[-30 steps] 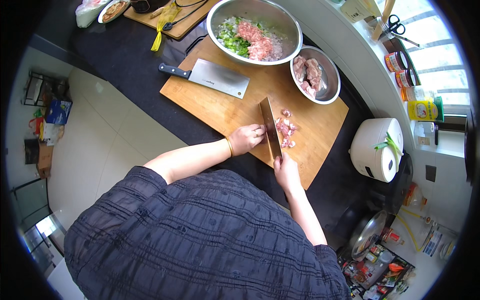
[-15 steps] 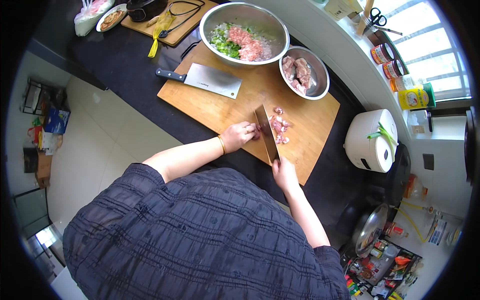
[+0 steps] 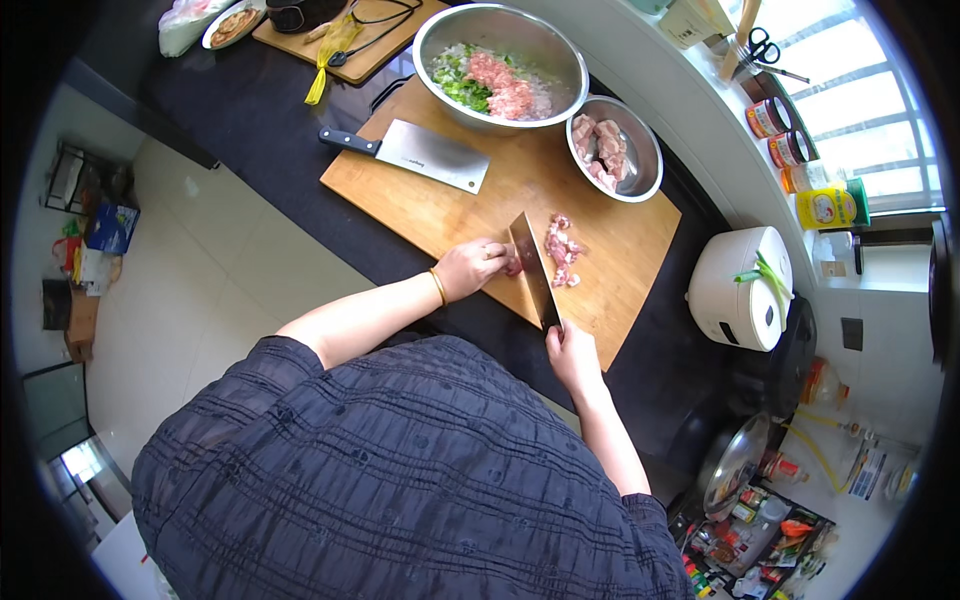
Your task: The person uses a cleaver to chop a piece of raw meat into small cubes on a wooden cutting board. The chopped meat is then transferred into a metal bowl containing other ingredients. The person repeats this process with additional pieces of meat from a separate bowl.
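My right hand (image 3: 574, 352) grips the handle of a cleaver (image 3: 534, 268), its broad blade standing on edge on a wooden cutting board (image 3: 620, 262). Left of the blade, my left hand (image 3: 473, 268) has its fingers curled over a piece of raw meat (image 3: 514, 262), pressing it to the board close to the steel. Cut bits of meat (image 3: 562, 250) lie in a loose row just right of the blade. A second cleaver (image 3: 432, 156) with a dark handle lies flat on the board's far left part.
A large steel bowl (image 3: 575, 82) at the back holds minced meat and chopped greens. Beside it a smaller steel bowl (image 3: 650, 170) contains raw meat pieces. A white rice cooker (image 3: 735, 285) with scallion on its lid stands right. Behind, another board (image 3: 385, 62) carries a cable.
The cut bits right of the blade now lie in a tighter row. My hands and the cleaver keep nearly the same place; the whole view has shifted slightly.
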`<action>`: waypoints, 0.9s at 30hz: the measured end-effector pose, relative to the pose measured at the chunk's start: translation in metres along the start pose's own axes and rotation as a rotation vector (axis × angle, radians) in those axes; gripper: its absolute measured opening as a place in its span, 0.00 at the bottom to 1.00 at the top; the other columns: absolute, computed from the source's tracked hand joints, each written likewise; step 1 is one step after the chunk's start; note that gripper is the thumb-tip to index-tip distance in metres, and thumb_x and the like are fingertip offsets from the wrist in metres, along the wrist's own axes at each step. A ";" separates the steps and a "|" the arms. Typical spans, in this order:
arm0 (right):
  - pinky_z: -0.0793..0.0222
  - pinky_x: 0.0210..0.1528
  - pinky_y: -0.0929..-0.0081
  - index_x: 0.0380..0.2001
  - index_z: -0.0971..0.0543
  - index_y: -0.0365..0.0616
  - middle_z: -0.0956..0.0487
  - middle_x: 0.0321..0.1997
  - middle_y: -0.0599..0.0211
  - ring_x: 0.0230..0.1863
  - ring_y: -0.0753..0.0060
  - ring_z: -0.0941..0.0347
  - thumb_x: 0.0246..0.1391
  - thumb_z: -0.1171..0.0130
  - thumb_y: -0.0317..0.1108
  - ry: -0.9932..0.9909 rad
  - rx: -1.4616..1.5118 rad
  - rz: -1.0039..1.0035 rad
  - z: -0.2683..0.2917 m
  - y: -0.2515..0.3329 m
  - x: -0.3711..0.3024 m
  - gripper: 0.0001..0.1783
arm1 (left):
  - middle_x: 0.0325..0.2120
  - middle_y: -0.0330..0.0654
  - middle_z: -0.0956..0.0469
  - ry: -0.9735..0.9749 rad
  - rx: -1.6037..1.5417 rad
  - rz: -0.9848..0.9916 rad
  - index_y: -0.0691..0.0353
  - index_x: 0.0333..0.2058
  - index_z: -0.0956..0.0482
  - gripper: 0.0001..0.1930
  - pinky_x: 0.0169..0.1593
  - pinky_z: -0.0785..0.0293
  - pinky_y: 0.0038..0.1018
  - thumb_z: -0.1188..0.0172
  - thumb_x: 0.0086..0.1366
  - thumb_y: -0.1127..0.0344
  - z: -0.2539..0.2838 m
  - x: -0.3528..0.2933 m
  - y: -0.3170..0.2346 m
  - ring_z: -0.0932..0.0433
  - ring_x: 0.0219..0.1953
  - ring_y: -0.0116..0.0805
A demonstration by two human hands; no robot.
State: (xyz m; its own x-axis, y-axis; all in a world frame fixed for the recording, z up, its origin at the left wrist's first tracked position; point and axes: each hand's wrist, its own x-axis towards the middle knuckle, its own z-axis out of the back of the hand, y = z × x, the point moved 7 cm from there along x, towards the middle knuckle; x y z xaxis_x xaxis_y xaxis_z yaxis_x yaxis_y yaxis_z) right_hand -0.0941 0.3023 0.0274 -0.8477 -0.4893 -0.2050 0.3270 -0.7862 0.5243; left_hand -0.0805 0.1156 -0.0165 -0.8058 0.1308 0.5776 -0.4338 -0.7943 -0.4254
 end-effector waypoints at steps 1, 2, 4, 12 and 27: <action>0.33 0.30 0.53 0.23 0.31 0.36 0.28 0.20 0.41 0.25 0.41 0.29 0.50 0.51 0.31 0.005 -0.032 -0.005 -0.004 -0.002 0.001 0.09 | 0.32 0.37 0.26 -0.015 -0.020 -0.002 0.59 0.31 0.24 0.09 0.37 0.27 0.27 0.42 0.47 0.69 -0.002 -0.001 -0.001 0.25 0.34 0.36; 0.33 0.30 0.53 0.23 0.31 0.36 0.28 0.20 0.40 0.25 0.41 0.29 0.50 0.51 0.31 0.010 -0.065 -0.009 -0.009 -0.003 0.002 0.09 | 0.31 0.37 0.26 -0.008 -0.020 0.001 0.59 0.30 0.24 0.09 0.37 0.27 0.26 0.42 0.47 0.69 -0.004 -0.003 0.000 0.25 0.34 0.35; 0.32 0.30 0.52 0.23 0.32 0.36 0.27 0.20 0.40 0.25 0.40 0.29 0.51 0.51 0.32 -0.008 -0.090 0.001 -0.017 -0.002 0.008 0.09 | 0.30 0.36 0.26 0.005 -0.019 0.007 0.59 0.30 0.24 0.08 0.37 0.27 0.26 0.43 0.47 0.69 -0.006 -0.005 0.003 0.26 0.34 0.35; 0.31 0.37 0.59 0.33 0.26 0.35 0.24 0.27 0.46 0.33 0.45 0.27 0.51 0.53 0.35 -0.099 0.109 -0.185 -0.021 -0.013 0.067 0.14 | 0.30 0.36 0.25 -0.075 -0.007 -0.038 0.59 0.31 0.23 0.09 0.36 0.27 0.26 0.42 0.47 0.70 0.005 0.006 -0.009 0.25 0.33 0.35; 0.33 0.29 0.58 0.23 0.30 0.35 0.27 0.20 0.44 0.26 0.43 0.28 0.51 0.51 0.33 -0.026 0.070 -0.109 0.006 -0.003 0.005 0.10 | 0.30 0.38 0.27 -0.068 -0.046 -0.006 0.62 0.32 0.23 0.09 0.36 0.27 0.25 0.42 0.48 0.71 -0.012 0.015 -0.010 0.27 0.34 0.34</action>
State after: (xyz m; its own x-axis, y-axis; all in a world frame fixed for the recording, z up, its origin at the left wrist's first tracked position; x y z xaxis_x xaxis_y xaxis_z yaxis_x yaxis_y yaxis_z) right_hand -0.1017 0.3047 0.0296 -0.8877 -0.3913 -0.2427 0.2030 -0.8056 0.5566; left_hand -0.0932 0.1331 -0.0116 -0.7749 0.0934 0.6251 -0.4575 -0.7653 -0.4528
